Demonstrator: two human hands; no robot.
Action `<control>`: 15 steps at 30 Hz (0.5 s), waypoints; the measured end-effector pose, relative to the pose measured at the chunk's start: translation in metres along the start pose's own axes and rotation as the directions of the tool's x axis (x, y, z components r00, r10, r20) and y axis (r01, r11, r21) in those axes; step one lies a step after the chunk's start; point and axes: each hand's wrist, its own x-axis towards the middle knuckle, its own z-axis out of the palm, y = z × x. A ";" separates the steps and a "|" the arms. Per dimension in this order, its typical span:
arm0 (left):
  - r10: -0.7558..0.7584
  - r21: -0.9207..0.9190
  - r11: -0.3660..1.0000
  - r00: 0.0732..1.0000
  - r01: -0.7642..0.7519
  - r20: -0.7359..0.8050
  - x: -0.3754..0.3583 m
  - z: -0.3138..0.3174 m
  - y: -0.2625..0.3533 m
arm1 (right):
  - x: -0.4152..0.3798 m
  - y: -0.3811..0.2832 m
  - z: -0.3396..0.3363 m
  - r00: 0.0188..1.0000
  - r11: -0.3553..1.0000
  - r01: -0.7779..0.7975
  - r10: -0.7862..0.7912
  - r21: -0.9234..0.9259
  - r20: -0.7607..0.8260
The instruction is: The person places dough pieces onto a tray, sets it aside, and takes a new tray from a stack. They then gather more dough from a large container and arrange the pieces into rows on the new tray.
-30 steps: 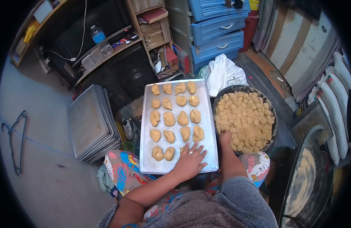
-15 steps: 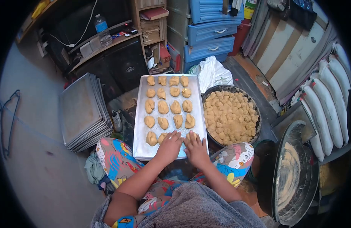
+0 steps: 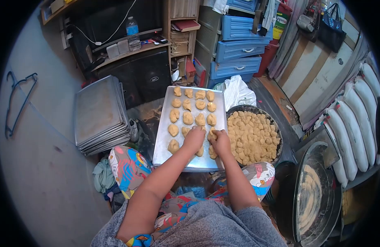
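A metal baking tray lies in front of me between my knees, with rows of tan dough pieces on it. My left hand is over the near-middle part of the tray, its fingers curled down on a dough piece that they mostly hide. Beside it, my right hand grips another dough piece near the tray's right edge. Just right of the tray stands a round dark basin heaped with small dough lumps.
Stacked baking trays stand on the left by the wall. At the right, a large black basin leans on its side, dusted inside. Behind it are piled white sacks. A white plastic bag and blue drawers stand beyond the tray.
Both hands have moved forward from the nearest row to the row beyond it. Their flattened fingers are now curled on dough. The camera view has shifted a little.
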 end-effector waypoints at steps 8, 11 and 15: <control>0.110 -0.011 0.994 0.988 -0.112 -0.108 -0.055 -0.043 0.039 | 0.054 0.001 0.008 0.973 0.986 0.147 -0.159 -0.079 -0.169; 0.083 -0.026 0.996 0.984 -0.088 -0.156 -0.071 -0.055 0.032 | 0.069 0.007 0.025 0.993 0.983 0.101 -0.109 -0.156 -0.047; -0.022 -0.079 0.997 0.975 0.005 -0.222 -0.087 -0.075 -0.002 | 0.065 -0.010 0.025 0.996 0.979 -0.059 0.071 -0.197 0.059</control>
